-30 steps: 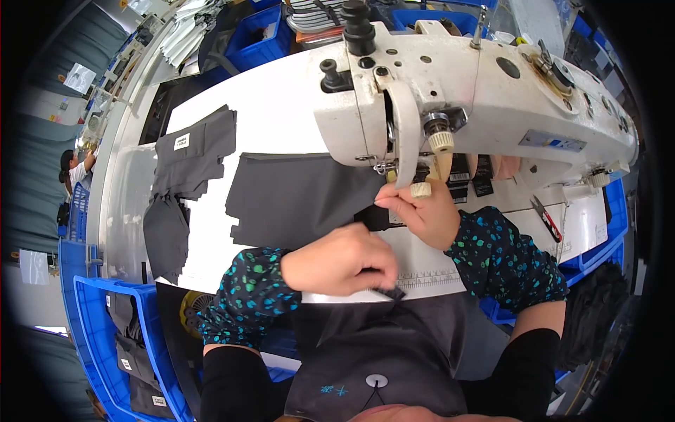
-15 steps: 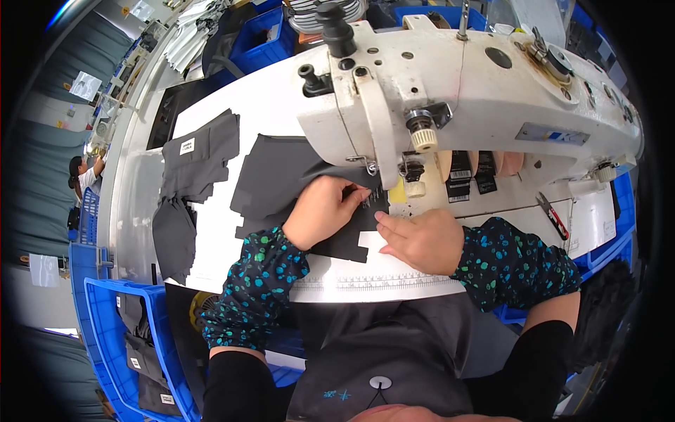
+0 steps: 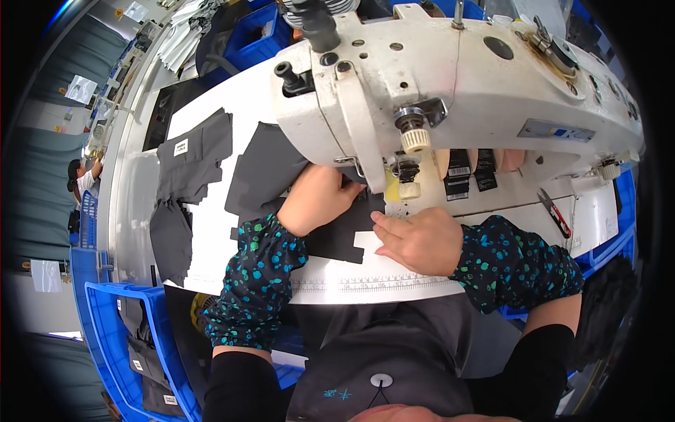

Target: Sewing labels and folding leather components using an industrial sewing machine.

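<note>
Moved forward since earlier, our left hand (image 3: 320, 200) touches dark cloth (image 3: 334, 239) — grip unclear — our right hand (image 3: 425, 243) loosely open beside it.

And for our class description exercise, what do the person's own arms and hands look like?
The left hand and right hand are ungloved. Each forearm wears a loose dark oversleeve spotted with green and blue; further up, past a bare stretch, comes a plain black sleeve.

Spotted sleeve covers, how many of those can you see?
2. The left sleeve cover sits just behind the left hand, which rests on the dark grey fabric; the right sleeve cover sits just behind the right hand. No others show.
</note>
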{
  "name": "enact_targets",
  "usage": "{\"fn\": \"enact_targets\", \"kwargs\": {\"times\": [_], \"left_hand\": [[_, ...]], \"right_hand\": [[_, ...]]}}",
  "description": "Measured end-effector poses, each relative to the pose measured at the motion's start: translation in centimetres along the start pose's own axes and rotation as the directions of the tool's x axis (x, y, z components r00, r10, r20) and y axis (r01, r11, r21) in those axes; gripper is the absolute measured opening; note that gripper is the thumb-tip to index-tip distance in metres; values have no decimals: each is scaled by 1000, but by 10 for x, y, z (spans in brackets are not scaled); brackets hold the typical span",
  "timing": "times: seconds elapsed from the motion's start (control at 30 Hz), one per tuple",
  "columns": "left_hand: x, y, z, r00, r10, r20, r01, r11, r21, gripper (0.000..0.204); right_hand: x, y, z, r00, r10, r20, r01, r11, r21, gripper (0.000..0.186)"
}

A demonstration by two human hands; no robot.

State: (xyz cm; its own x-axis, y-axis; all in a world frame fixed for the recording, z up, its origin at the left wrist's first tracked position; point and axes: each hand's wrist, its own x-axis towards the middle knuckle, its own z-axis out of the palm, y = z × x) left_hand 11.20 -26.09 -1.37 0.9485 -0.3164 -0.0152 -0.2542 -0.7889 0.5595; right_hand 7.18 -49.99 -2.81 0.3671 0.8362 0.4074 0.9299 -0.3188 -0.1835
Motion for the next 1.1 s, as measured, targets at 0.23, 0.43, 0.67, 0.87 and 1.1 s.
{"fn": "enact_targets", "kwargs": {"times": [0.23, 0.43, 0.67, 0.87, 1.1], "left_hand": [[0, 11, -6, 994, 68, -85, -64, 997, 40, 23], [1, 12, -7, 996, 50, -77, -49, 999, 18, 23], [4, 6, -8, 999, 47, -15, -48, 994, -96, 25], [4, 15, -13, 999, -8, 34, 11, 996, -88, 27], [6, 6, -6, 995, 102, -11, -103, 986, -133, 27]], "right_hand": [[2, 0, -3, 1000, -6, -6, 6, 1000, 5, 33], [2, 2, -2, 1000, 2, -11, -2, 1000, 13, 28], [3, 6, 3, 997, 14, -70, -10, 998, 62, 22], [3, 5, 3, 998, 27, -63, -22, 998, 66, 22], [4, 9, 4, 993, 7, -114, 4, 996, 95, 18]]}}
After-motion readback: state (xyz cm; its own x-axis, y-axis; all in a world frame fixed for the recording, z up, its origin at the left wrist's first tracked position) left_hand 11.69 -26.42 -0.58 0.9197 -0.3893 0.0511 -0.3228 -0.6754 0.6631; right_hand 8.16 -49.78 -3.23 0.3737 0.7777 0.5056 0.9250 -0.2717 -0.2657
